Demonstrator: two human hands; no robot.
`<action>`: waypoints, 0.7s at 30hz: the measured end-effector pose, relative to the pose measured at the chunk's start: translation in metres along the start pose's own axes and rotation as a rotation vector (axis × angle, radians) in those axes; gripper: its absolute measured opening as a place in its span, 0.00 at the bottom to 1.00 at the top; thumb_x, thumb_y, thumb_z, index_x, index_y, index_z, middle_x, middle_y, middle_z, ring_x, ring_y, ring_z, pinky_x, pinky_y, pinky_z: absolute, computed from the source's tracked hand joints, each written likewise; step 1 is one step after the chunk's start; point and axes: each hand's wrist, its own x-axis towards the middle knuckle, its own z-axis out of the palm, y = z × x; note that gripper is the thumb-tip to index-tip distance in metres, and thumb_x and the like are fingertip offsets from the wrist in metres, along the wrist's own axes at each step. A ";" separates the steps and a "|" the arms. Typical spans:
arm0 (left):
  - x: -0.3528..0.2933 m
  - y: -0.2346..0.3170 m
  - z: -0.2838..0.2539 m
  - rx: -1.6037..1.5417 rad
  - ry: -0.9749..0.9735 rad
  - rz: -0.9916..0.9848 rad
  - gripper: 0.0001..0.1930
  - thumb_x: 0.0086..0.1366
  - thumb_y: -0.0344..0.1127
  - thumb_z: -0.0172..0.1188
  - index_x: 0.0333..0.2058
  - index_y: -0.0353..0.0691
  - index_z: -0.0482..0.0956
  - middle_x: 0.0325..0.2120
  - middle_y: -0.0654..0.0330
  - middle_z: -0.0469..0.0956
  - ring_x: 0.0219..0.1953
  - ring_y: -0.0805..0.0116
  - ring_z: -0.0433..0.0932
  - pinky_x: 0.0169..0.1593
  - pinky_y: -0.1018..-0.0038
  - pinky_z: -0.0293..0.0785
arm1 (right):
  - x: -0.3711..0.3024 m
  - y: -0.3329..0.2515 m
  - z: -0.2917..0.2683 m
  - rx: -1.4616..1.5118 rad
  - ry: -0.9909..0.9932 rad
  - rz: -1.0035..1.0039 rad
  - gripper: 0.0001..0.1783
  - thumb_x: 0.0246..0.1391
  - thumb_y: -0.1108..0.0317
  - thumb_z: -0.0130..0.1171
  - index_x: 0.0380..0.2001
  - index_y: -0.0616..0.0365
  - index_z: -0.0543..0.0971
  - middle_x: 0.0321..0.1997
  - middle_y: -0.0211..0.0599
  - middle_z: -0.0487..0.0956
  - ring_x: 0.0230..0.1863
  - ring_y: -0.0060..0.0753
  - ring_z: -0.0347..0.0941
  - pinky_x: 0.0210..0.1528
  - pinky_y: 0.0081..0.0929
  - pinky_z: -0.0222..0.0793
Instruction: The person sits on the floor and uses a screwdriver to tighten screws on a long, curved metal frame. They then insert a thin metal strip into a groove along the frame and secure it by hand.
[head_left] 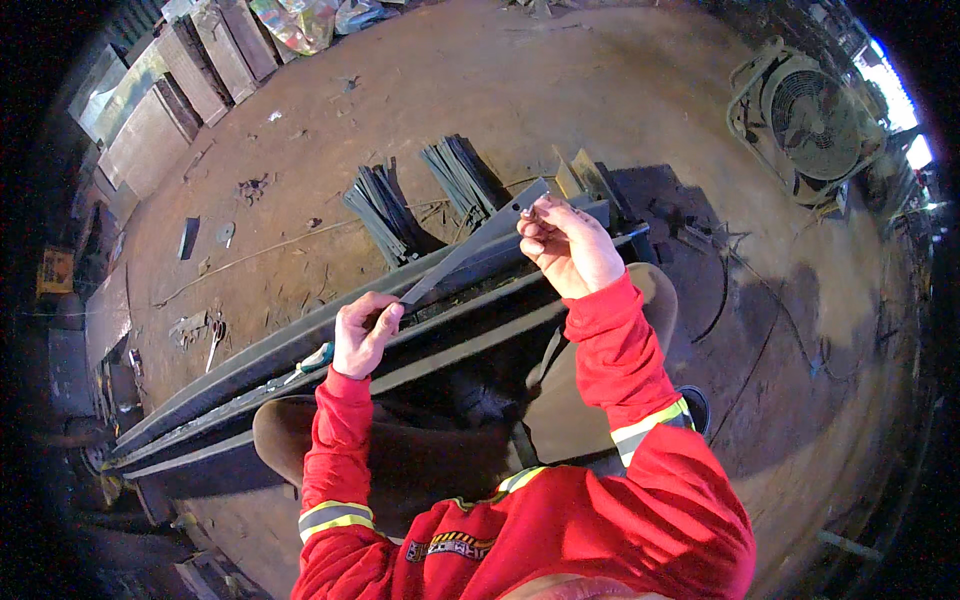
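A flat grey metal strip [468,248] slants up to the right in front of me, with small dark holes near its far end. My left hand [366,332] is closed on its near end, thumb on top. My right hand [572,248] is beside the far end, fingers pinched together around a small pale piece [528,213], too small to name. Whether those fingers also touch the strip, I cannot tell. Beneath both hands run long dark steel beams [480,325], lying across in front of my knees. A green-handled tool [318,356] rests on the beams, left of my left hand.
Two bundles of dark metal strips [385,212] [462,178] lie on the brown floor beyond the beams. At the far right stands a large round fan [812,118]. Cables [775,300] trail over the floor at right. Panels [185,80] lean at the far left; scissors [215,343] lie nearer.
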 end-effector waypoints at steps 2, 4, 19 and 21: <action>0.002 0.000 0.000 0.014 0.003 0.025 0.09 0.63 0.35 0.60 0.30 0.33 0.77 0.16 0.66 0.72 0.20 0.80 0.68 0.26 0.80 0.65 | 0.004 0.002 -0.002 0.006 0.020 0.002 0.06 0.58 0.73 0.53 0.32 0.64 0.77 0.31 0.41 0.77 0.33 0.33 0.73 0.31 0.27 0.68; 0.002 -0.001 0.000 0.019 -0.006 0.046 0.09 0.62 0.35 0.60 0.30 0.33 0.77 0.17 0.66 0.72 0.20 0.80 0.67 0.25 0.80 0.64 | 0.009 0.005 -0.007 -0.005 0.079 -0.013 0.06 0.58 0.74 0.52 0.31 0.64 0.77 0.31 0.42 0.78 0.33 0.33 0.73 0.31 0.27 0.68; 0.008 -0.007 0.001 0.151 0.017 0.040 0.09 0.61 0.35 0.62 0.31 0.33 0.78 0.19 0.63 0.74 0.21 0.78 0.68 0.28 0.80 0.65 | 0.022 0.006 -0.020 0.058 -0.219 0.085 0.06 0.58 0.72 0.53 0.33 0.62 0.77 0.32 0.42 0.79 0.32 0.33 0.75 0.30 0.27 0.66; 0.009 -0.007 0.002 0.189 0.060 0.095 0.09 0.60 0.34 0.63 0.32 0.32 0.78 0.19 0.62 0.75 0.22 0.77 0.69 0.29 0.79 0.66 | 0.024 0.008 -0.022 0.045 -0.238 0.078 0.07 0.58 0.70 0.53 0.35 0.62 0.78 0.34 0.43 0.79 0.34 0.34 0.76 0.30 0.28 0.66</action>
